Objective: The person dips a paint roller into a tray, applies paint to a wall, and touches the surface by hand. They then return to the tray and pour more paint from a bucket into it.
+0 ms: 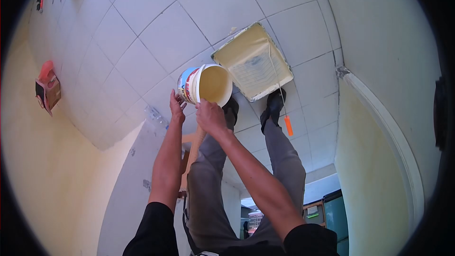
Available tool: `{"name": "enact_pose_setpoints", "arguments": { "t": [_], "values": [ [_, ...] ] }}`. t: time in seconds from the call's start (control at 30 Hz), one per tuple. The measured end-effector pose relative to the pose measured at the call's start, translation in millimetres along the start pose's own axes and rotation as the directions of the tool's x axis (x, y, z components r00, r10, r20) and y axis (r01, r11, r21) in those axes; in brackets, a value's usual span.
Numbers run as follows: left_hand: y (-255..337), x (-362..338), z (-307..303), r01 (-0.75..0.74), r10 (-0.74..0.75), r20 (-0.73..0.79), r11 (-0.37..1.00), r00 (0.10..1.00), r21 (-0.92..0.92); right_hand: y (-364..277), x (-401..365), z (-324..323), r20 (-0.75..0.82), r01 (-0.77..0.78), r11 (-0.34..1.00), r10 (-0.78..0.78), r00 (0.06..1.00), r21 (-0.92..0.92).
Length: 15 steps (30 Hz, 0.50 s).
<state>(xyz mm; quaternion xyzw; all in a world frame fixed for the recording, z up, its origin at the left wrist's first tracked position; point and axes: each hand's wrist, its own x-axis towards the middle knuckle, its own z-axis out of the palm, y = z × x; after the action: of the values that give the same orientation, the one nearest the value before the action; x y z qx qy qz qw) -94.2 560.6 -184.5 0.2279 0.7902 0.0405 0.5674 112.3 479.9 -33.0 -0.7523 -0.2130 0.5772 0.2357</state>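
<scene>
A paint bucket with a printed label is tilted, its mouth turned toward the tray, and cream paint shows inside. My left hand supports it from the side near its base. With closed fingers, my right hand grips the rim at the near edge. Right beside the bucket's mouth lies a paint tray on the floor, coated in cream paint, with a ridged ramp. A paint roller's wire frame crosses the tray, and its orange handle sticks out over the near edge.
My shoes stand close to the tray on the tiled floor. A plastic bottle lies by the wall corner at left. Further left is a small box with something red on it. A door frame rises at right.
</scene>
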Motion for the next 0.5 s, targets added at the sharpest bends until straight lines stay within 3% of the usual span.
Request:
{"name": "enact_pose_setpoints", "arguments": {
  "t": [0.1, 0.2, 0.27, 0.37, 0.5],
  "values": [
    [14, 7, 3, 0.014, -0.014, 0.060, 1.000, 0.998, -0.001, -8, 8, 6, -0.065, 0.092, 0.994, -0.089, 0.994, 0.051],
    [26, 21, 14, 0.004, -0.008, 0.106, 0.999, 0.994, 0.043, -21, 14, 2, -0.062, 0.044, 0.999, -0.045, 0.997, -0.003],
    [39, 16, 24, 0.000, -0.007, 0.137, 0.999, 0.991, 0.049, -12, 27, 17, -0.058, 0.005, 0.997, -0.001, 0.998, 0.078],
    [55, 14, 36, 0.016, 0.081, 0.455, 0.978, 0.887, -0.206, -14, 40, 17, -0.086, -0.011, 0.975, 0.031, 0.996, 0.223],
    [58, 11, 38, 0.015, 0.032, 0.378, 0.993, 0.925, -0.119, -18, 43, 21, -0.109, -0.046, 0.962, 0.078, 0.991, 0.271]
  ]
}}
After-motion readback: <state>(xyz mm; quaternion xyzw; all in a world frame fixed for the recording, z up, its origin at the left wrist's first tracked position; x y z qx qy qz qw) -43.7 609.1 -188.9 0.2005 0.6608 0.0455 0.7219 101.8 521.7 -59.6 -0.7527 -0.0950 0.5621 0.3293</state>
